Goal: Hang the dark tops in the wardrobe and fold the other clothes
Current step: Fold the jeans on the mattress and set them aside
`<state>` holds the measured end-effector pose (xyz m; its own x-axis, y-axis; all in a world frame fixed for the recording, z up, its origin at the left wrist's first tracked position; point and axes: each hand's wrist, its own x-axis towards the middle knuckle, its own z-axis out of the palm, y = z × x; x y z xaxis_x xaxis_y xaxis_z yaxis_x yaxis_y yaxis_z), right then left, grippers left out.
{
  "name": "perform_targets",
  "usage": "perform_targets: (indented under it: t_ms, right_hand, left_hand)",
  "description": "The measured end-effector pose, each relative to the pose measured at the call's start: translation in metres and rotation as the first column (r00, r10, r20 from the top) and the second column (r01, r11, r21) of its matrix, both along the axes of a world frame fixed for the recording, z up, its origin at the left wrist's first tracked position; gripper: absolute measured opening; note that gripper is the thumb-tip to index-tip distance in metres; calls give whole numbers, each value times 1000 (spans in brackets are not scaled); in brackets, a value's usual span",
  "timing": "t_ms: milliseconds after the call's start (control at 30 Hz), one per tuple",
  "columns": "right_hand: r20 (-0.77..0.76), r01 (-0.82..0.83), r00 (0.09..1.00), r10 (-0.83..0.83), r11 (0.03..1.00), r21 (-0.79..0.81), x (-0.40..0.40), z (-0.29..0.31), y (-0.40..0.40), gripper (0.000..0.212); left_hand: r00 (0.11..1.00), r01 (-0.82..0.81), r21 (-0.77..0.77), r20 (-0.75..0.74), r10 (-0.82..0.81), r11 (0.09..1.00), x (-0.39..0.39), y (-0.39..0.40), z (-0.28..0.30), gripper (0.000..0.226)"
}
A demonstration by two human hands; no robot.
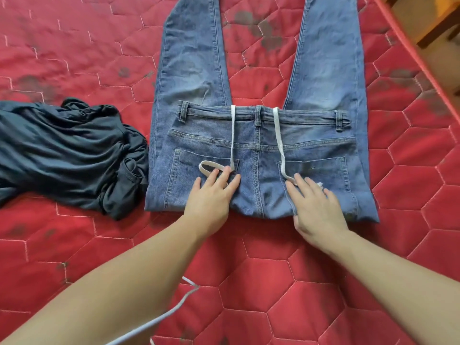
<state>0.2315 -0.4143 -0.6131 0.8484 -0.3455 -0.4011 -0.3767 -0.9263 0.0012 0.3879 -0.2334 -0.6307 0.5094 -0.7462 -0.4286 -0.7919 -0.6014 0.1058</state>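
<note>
Denim spread across the red quilted mattress [273, 282], and the fold is under way. The jeans [261, 150] lie with both legs running away up the frame, and the seat section is doubled over them so the back pockets and waistband face up. Both hands are flat on that folded part: the left hand [211, 195] presses with straight, slightly spread fingers just below the left pocket, the right hand [316, 207] does the same beside the right pocket, thumb at the near edge. Nothing is pinched; this is palms down, smoothing.

Two ends of the white drawstring [232, 135] trail down from the waistband and lie under or beside the fingertips; I can't tell whether a finger is hooked on either one.

To do this step well, I'd say push outward from the centre seam toward the side seams, so trapped air and wrinkles leave before the next fold. Keep the near crease straight and the waistband square across both legs. Those loose cord ends want tucking inside, or they will poke out of the finished bundle.

Off to the left, just beside the jeans, a dark garment [74, 150] lies crumpled, not yet dealt with. Wooden furniture [433, 23] shows at the top right corner, past the mattress edge.
</note>
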Motion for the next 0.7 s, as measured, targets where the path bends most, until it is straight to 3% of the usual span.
perform_targets:
  t_ms: [233, 467, 567, 700]
  right_hand:
    - [-94, -69, 993, 78, 993, 93, -15, 25, -1, 48]
    - [-206, -104, 970, 133, 984, 145, -47, 34, 23, 39]
    - [-202, -120, 968, 150, 981, 152, -68, 37, 37, 45]
    - [-191, -122, 970, 151, 980, 158, -105, 39, 64, 68]
  left_hand:
    - [967, 76, 159, -253, -34, 984, 2, -5, 33, 61]
    - [942, 140, 246, -332, -52, 959, -33, 15, 41, 57]
    - [932, 169, 273, -356, -64, 947, -56, 31, 46, 57]
    - [900, 232, 340, -431, -68, 912, -86, 55, 55, 60]
